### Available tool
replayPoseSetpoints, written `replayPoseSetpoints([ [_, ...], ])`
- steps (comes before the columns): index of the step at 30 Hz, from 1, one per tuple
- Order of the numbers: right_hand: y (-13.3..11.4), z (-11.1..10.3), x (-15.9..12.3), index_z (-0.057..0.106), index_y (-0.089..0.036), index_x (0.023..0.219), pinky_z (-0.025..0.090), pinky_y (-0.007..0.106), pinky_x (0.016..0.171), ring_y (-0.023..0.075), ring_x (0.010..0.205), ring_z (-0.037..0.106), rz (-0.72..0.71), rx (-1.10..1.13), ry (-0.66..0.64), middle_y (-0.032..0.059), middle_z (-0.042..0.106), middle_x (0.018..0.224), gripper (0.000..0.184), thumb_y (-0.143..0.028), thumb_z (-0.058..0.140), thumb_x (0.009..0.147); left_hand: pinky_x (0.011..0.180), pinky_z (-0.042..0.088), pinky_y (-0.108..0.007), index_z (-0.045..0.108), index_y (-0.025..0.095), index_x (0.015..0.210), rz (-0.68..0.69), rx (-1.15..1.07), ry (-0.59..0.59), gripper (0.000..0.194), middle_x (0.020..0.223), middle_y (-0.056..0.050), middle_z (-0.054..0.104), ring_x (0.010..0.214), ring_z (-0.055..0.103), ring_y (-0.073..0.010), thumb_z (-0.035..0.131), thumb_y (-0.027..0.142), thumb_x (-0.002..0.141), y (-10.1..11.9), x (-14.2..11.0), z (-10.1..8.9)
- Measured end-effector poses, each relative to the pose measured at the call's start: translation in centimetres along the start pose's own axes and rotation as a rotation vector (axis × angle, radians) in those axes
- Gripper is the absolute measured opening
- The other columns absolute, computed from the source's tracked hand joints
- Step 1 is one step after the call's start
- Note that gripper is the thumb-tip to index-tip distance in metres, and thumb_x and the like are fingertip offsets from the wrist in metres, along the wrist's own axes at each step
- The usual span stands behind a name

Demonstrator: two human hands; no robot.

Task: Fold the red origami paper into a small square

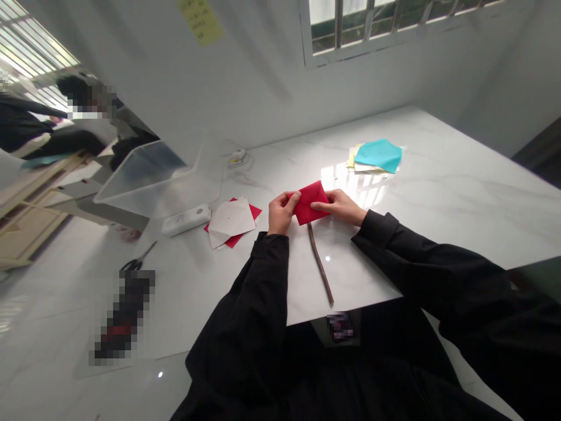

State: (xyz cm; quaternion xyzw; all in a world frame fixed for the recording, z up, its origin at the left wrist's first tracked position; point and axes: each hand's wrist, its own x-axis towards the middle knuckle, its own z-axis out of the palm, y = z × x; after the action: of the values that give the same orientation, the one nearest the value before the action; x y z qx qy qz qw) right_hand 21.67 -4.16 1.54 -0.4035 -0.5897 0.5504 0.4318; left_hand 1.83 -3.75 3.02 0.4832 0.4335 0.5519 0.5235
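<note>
Both of my hands hold a red paper envelope [310, 203] above the white marbled table [438, 193]. My left hand [281, 213] pinches its left edge, thumb on top. At the right edge, my right hand [344, 207] grips it with the thumb lying across the front. The fingers behind the paper are hidden. Below the envelope a thin brown stick [319, 263] lies on the table, its lower end close to the front edge. A stack of white and red paper sheets [231, 221] rests to the left of my left hand.
Blue and pale papers [377, 156] lie farther back right. On the left are a clear plastic bin [153, 175], a white power strip [186, 220] and black scissors [138, 259]. A small white device with a cable [238, 155] sits near the wall. Another person [39, 128] is at far left.
</note>
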Motion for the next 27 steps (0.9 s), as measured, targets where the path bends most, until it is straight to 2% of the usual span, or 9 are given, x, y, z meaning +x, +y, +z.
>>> replayPoseSetpoints([
  [7,-0.19,-0.01,-0.09,0.08,-0.012,0.095,0.051,0.031,0.069,0.0196,0.076,0.068,0.036,-0.008,-0.01,0.0072,0.078,0.087,0.053,-0.061,0.087,0.075,0.068,0.052,-0.025,0.075,0.017,0.082,0.011,0.046,-0.027,0.042,0.078,-0.001,0.074,0.071,0.065,-0.0135,0.091,0.054,0.071,-0.86,0.27,-0.52],
  [13,-0.19,-0.22,-0.22,0.081,-0.013,0.101,0.054,0.033,0.076,0.0221,0.083,0.072,0.041,-0.003,0.006,0.0088,0.08,0.094,0.052,-0.06,0.085,0.079,0.085,0.06,-0.038,0.081,0.013,0.1,-0.086,0.043,-0.119,0.057,0.088,-0.009,0.081,0.085,0.074,-0.0236,0.097,0.053,0.063,-0.76,-0.35,-0.25],
  [20,-0.34,-0.15,-0.26,0.08,-0.015,0.109,0.058,0.036,0.082,0.0238,0.089,0.074,0.026,0.025,0.004,0.0089,0.081,0.102,0.058,-0.062,0.087,0.076,0.083,0.061,-0.037,0.082,0.013,0.097,-0.102,0.079,-0.113,0.055,0.089,-0.009,0.082,0.083,0.075,-0.0235,0.097,0.052,0.062,-0.44,-0.59,-0.08],
  [27,-0.46,-0.32,-0.37,0.08,-0.015,0.106,0.057,0.033,0.078,0.0224,0.086,0.073,0.017,-0.028,0.012,0.0078,0.08,0.098,0.054,-0.061,0.085,0.08,0.082,0.061,-0.037,0.081,0.013,0.094,-0.102,0.072,-0.117,0.053,0.086,-0.009,0.081,0.082,0.075,-0.0238,0.098,0.049,0.061,-0.34,-0.71,0.11],
])
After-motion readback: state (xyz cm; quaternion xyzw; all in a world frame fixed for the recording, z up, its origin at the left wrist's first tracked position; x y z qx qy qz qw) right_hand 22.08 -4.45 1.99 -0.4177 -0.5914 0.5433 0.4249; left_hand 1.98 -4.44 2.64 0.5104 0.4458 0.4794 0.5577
